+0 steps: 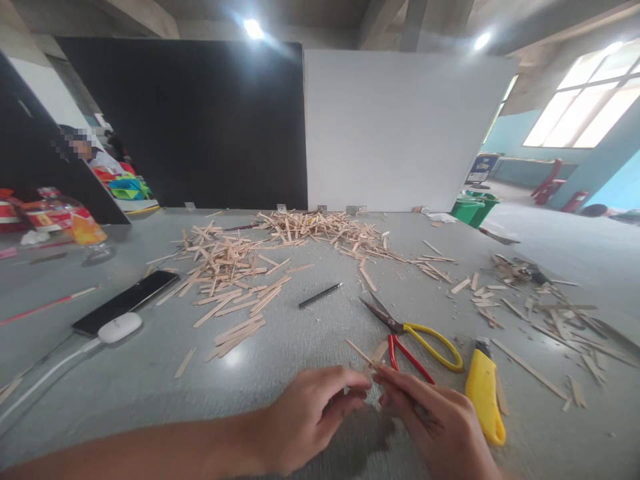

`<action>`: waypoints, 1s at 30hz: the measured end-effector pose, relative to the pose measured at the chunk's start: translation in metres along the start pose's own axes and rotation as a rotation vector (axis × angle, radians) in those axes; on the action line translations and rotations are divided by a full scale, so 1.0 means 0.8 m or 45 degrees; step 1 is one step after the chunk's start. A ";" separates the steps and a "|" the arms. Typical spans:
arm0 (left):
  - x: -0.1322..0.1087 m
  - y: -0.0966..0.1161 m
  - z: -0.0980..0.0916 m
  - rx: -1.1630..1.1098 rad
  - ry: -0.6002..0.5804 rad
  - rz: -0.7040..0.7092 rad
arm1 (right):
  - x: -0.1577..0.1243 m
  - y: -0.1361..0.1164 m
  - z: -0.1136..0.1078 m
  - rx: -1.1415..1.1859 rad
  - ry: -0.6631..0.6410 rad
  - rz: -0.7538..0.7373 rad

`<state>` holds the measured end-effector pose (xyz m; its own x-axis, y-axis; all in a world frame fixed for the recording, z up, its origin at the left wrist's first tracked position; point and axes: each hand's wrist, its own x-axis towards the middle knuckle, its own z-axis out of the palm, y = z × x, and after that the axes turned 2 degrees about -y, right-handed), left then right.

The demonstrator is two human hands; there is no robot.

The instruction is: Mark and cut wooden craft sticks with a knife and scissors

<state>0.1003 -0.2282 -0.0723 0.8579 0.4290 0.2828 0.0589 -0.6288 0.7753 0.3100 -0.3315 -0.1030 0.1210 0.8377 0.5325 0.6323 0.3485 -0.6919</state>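
Note:
My left hand (313, 413) and my right hand (435, 420) meet near the table's front edge, fingertips pinched together on a thin wooden stick (361, 353) that pokes up and to the left between them. A second short wood piece (379, 351) lies just behind the fingertips. Scissors (410, 333) with one yellow and one red handle lie open right behind my right hand. A yellow utility knife (484, 395) rests just right of that hand.
Heaps of wooden sticks (230, 267) cover the middle and back of the grey table (150, 400); offcuts (545, 313) litter the right. A black pen (320, 295), a phone (127, 301) and a white charger (119, 327) lie left. Black and white boards stand behind; a person sits far left.

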 end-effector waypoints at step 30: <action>0.001 -0.011 0.010 -0.147 0.098 -0.103 | 0.016 -0.014 -0.005 -0.087 -0.028 -0.167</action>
<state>0.1044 -0.2277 -0.0838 0.8108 0.5266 0.2556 0.0633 -0.5130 0.8560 0.3074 -0.3268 -0.0863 0.0180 0.7961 0.6049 0.6925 0.4264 -0.5819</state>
